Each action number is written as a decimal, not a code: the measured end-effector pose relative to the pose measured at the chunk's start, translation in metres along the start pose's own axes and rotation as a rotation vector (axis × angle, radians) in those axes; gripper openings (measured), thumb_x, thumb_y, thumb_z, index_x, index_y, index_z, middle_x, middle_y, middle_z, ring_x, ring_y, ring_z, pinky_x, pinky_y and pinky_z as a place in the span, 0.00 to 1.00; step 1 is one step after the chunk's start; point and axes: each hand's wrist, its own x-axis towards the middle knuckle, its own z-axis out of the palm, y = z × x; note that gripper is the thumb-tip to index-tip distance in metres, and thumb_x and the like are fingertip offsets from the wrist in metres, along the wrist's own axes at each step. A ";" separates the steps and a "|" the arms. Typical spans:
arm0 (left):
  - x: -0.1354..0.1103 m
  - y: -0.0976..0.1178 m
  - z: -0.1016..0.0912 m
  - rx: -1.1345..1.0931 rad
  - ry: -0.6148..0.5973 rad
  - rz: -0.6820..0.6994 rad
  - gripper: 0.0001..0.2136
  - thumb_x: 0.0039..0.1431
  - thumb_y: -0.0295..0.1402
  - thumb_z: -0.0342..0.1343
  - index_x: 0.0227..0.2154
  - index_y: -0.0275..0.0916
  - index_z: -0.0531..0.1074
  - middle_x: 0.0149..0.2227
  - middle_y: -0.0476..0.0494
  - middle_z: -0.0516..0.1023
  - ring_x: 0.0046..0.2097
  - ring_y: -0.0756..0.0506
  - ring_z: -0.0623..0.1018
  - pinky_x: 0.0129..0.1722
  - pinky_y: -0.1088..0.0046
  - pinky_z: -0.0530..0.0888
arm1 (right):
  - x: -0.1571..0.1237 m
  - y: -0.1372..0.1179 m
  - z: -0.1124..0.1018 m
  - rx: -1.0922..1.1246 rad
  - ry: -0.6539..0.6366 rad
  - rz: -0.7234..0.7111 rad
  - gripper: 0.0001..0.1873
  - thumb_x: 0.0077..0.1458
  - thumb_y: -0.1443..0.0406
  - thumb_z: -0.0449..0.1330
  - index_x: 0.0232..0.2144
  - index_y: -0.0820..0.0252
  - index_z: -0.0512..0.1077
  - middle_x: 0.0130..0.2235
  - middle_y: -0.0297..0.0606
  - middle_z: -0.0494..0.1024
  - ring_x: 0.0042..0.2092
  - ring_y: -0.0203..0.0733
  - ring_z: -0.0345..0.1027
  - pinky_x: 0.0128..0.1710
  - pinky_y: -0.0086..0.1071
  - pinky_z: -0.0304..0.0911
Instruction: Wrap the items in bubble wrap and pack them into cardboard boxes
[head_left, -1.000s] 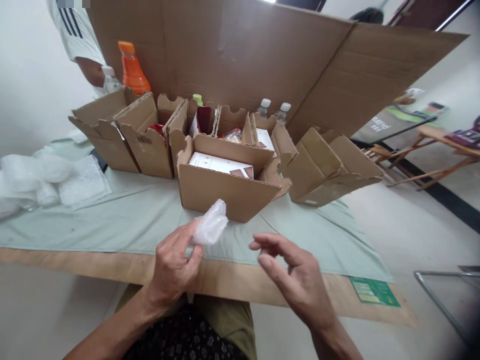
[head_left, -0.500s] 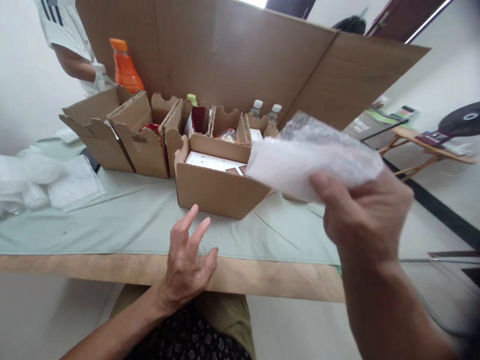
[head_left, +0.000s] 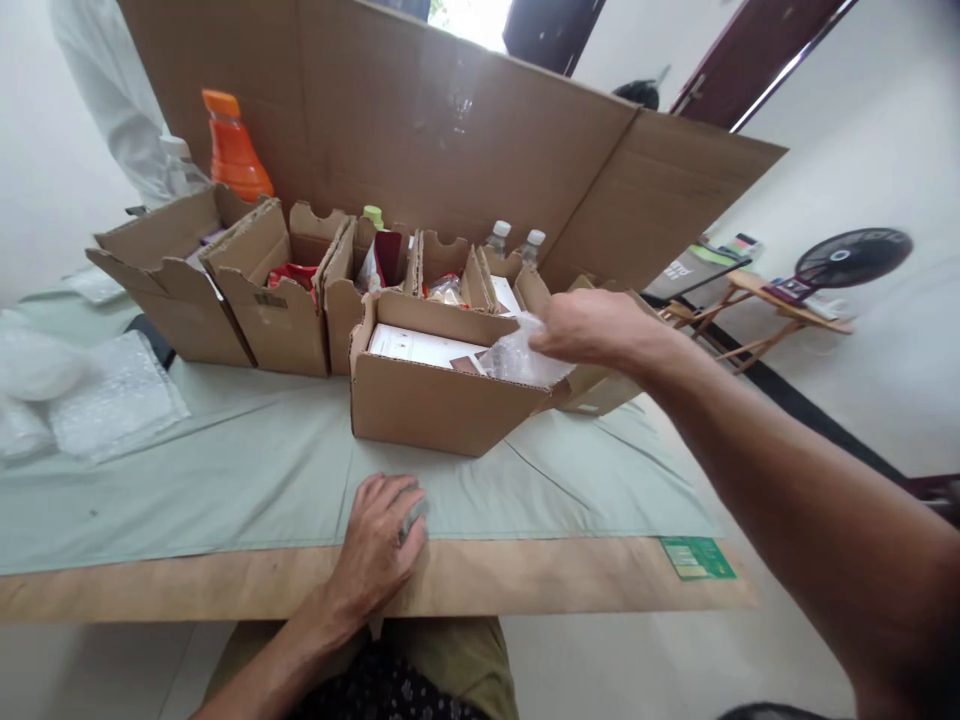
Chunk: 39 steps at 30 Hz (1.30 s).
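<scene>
My right hand is closed on a piece of bubble wrap, whose lower part lies inside the front cardboard box. White flat boxes lie in the same box beside the wrap. The right fingertips are partly hidden behind the hand. My left hand rests on the cloth near the table's front edge, its fingers loosely bent and the thumb apart. No object shows in it.
Behind stand several open cardboard bins with packets inside. An orange bottle and clear bottles are behind them, before a tall cardboard panel. Bubble wrap sheets lie at left. A fan stands right; a person's sleeve shows far left.
My right hand has moved forward and left, lowering the bubble wrap from the air into the front box. My left hand has come down onto the table edge with its fingers more bent.
</scene>
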 end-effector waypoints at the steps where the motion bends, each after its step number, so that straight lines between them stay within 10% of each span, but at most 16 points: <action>1: 0.000 0.001 -0.001 -0.015 0.026 0.002 0.12 0.63 0.25 0.53 0.46 0.40 0.77 0.49 0.38 0.83 0.49 0.38 0.81 0.53 0.47 0.78 | -0.001 0.002 -0.004 -0.050 -0.027 0.007 0.11 0.46 0.62 0.67 0.18 0.55 0.70 0.23 0.40 0.74 0.33 0.49 0.73 0.35 0.40 0.65; 6: 0.023 0.029 -0.047 -0.087 0.229 0.066 0.15 0.64 0.22 0.54 0.50 0.43 0.74 0.52 0.38 0.81 0.52 0.40 0.81 0.52 0.55 0.80 | -0.024 -0.002 -0.015 -0.252 -0.074 0.057 0.09 0.55 0.61 0.60 0.33 0.58 0.78 0.36 0.46 0.82 0.36 0.51 0.75 0.33 0.38 0.63; 10: 0.102 0.064 -0.110 -0.111 0.235 0.217 0.14 0.64 0.24 0.54 0.49 0.43 0.77 0.51 0.42 0.82 0.56 0.40 0.80 0.60 0.56 0.75 | -0.036 -0.007 -0.007 -0.249 -0.078 0.066 0.14 0.58 0.61 0.58 0.42 0.60 0.78 0.41 0.49 0.84 0.41 0.54 0.77 0.34 0.38 0.64; 13: 0.187 0.080 -0.122 -0.135 -0.056 0.137 0.12 0.63 0.29 0.53 0.42 0.40 0.81 0.43 0.45 0.85 0.47 0.42 0.82 0.50 0.65 0.78 | -0.038 -0.001 -0.004 -0.209 -0.091 0.077 0.16 0.59 0.59 0.57 0.45 0.61 0.77 0.46 0.50 0.84 0.46 0.57 0.78 0.37 0.39 0.66; 18: 0.282 0.082 -0.067 -0.316 -0.793 -0.187 0.07 0.50 0.28 0.58 0.30 0.36 0.81 0.28 0.44 0.82 0.33 0.43 0.82 0.37 0.68 0.76 | -0.045 0.014 -0.003 -0.067 -0.104 0.067 0.21 0.62 0.57 0.55 0.51 0.63 0.75 0.51 0.54 0.83 0.51 0.60 0.77 0.43 0.42 0.67; 27: 0.302 0.076 -0.021 -0.384 -0.921 -0.495 0.01 0.42 0.26 0.60 0.22 0.37 0.74 0.23 0.43 0.79 0.29 0.44 0.80 0.27 0.73 0.72 | -0.069 0.023 0.002 0.084 -0.052 -0.036 0.28 0.62 0.56 0.60 0.62 0.56 0.69 0.45 0.43 0.85 0.46 0.54 0.78 0.42 0.40 0.65; 39: 0.290 0.085 -0.036 0.123 -0.525 -0.180 0.12 0.50 0.23 0.54 0.34 0.37 0.81 0.25 0.49 0.78 0.28 0.47 0.75 0.28 0.72 0.66 | -0.042 0.023 0.019 -0.060 -0.179 -0.309 0.18 0.63 0.62 0.59 0.52 0.52 0.82 0.46 0.43 0.86 0.48 0.53 0.77 0.44 0.39 0.63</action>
